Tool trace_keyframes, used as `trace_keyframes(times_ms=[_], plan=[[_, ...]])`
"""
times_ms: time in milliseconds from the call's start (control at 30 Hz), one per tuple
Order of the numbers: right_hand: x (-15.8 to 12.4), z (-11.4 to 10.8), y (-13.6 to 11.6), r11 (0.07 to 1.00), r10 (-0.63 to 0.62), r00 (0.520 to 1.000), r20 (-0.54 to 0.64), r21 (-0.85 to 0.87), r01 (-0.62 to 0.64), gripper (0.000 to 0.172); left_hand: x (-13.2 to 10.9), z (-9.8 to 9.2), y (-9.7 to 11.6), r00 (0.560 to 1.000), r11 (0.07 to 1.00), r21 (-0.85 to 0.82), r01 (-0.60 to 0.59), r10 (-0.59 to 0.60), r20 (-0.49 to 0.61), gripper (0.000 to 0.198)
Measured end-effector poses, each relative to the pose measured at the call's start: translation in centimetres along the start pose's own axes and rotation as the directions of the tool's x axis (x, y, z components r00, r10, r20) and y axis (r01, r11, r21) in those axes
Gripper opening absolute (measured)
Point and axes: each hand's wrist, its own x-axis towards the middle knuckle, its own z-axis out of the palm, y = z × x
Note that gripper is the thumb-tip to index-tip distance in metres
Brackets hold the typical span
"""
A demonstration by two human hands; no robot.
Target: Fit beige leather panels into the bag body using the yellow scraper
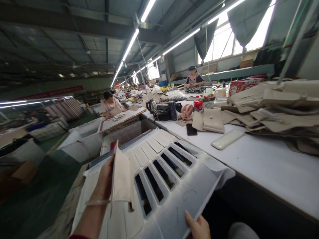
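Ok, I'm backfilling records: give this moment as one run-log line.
left hand: holding beige piece upright; right hand: at white sheet edge; red bottle: on table

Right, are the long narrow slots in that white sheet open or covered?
Open, those in view: the slots in the white sheet show dark gaps, beside the beige panel in the left hand.

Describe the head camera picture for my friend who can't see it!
A person's left hand holds up a flat beige piece over a white slotted surface, with the right hand at its edge. At right, a white table bears heaped beige pieces; other people are farther back.
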Motion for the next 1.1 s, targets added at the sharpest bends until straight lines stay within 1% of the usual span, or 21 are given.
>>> trace_keyframes(times_ms=[67,133,233,300,333,400,467,533,633,667,700,767,800,833,867,900,933,967,1000,1033,1100], plan=[[0.3,-1.8,0.3,0.995,0.003,1.0,0.002,-0.098,-0.003,0.058,-2.4,1.0,-2.3,0.996,0.999,0.027,0.044,-0.046,0.075,0.018],[0.0,-3.4,-0.6,0.987,-0.044,0.999,-0.014,-0.158,0.041,0.057,-4.6,2.5,-4.8,0.988,0.998,0.042,0.053,-0.059,0.146,0.018],[-2.2,-5.1,-5.0,0.94,-0.187,0.98,0.07,-0.278,0.2,0.059,-7.8,5.4,-8.4,0.971,0.999,0.034,0.018,-0.026,0.239,0.028],[-4.5,-5.7,-9.4,0.871,-0.315,0.923,0.222,-0.319,0.374,0.055,-10.3,7.7,-10.2,0.952,0.998,0.058,-0.036,0.016,0.306,0.033],[-5.7,-6.0,-11.6,0.821,-0.379,0.872,0.309,-0.322,0.471,0.053,-11.8,8.9,-11.0,0.937,0.993,0.09,-0.08,0.044,0.346,0.033],[-7.8,-6.7,-15.4,0.659,-0.498,0.785,0.368,-0.428,0.619,0.062,-14.9,11.3,-12.2,0.896,0.97,0.162,-0.18,0.093,0.435,0.034],[-9.2,-7.7,-17.9,0.484,-0.571,0.747,0.342,-0.594,0.642,0.084,-18.1,13.6,-13.1,0.845,0.954,0.184,-0.239,0.111,0.524,0.036],[-10.1,-9.3,-19.5,0.348,-0.636,0.725,0.266,-0.74,0.576,0.095,-21.0,15.7,-13.7,0.784,0.966,0.147,-0.214,0.079,0.616,0.038],[-11.3,-12.8,-21.4,0.231,-0.732,0.649,0.207,-0.82,0.523,0.09,-24.3,18.2,-14.1,0.654,0.988,0.085,-0.128,0.02,0.757,0.042],[-11.9,-14.2,-22.3,0.205,-0.754,0.62,0.216,-0.819,0.535,0.088,-25.0,18.9,-14.0,0.586,0.993,0.068,-0.096,0.001,0.81,0.048],[-12.5,-15.7,-23.3,0.19,-0.776,0.593,0.215,-0.817,0.544,0.085,-25.7,19.5,-13.8,0.49,0.997,0.051,-0.058,-0.016,0.871,0.059],[-14.0,-18.6,-25.5,0.189,-0.809,0.561,0.173,-0.828,0.528,0.083,-26.6,20.5,-13.2,0.235,1.0,0.024,-0.007,-0.022,0.972,0.089],[-14.7,-20.0,-26.7,0.199,-0.823,0.552,0.136,-0.841,0.504,0.081,-27.0,21.0,-12.8,0.14,1.0,0.001,-0.026,0.002,0.99,0.098],[-15.4,-21.5,-27.7,0.21,-0.835,0.542,0.095,-0.855,0.474,0.08,-27.3,21.5,-12.4,0.118,0.995,-0.041,-0.094,0.052,0.992,0.098],[-16.0,-22.8,-28.5,0.218,-0.846,0.53,0.06,-0.868,0.446,0.079,-27.5,22.1,-12.1,0.168,0.972,-0.087,-0.216,0.125,0.978,0.09],[-16.5,-24.1,-29.2,0.22,-0.854,0.519,0.037,-0.879,0.424,0.079,-27.8,22.7,-11.9,0.252,0.918,-0.116,-0.379,0.224,0.941,0.077],[-17.0,-25.3,-29.6,0.216,-0.86,0.509,0.025,-0.887,0.409,0.079,-28.0,23.4,-11.9,0.312,0.836,-0.122,-0.535,0.33,0.891,0.067],[-17.4,-26.4,-29.7,0.212,-0.869,0.495,0.016,-0.891,0.401,0.078,-28.2,24.2,-12.1,0.329,0.756,-0.108,-0.645,0.403,0.854,0.065],[-17.7,-27.3,-29.7,0.207,-0.874,0.485,0.014,-0.893,0.4,0.079,-28.4,25.0,-12.5,0.312,0.715,-0.094,-0.693,0.415,0.855,0.069],[-17.9,-28.1,-29.4,0.205,-0.877,0.479,0.017,-0.891,0.406,0.079,-28.5,25.8,-13.1,0.277,0.732,-0.09,-0.676,0.365,0.889,0.075],[-17.9,-29.5,-28.6,0.197,-0.884,0.466,0.03,-0.88,0.431,0.078,-29.0,27.4,-14.5,0.205,0.884,-0.033,-0.467,0.144,0.968,0.086]])
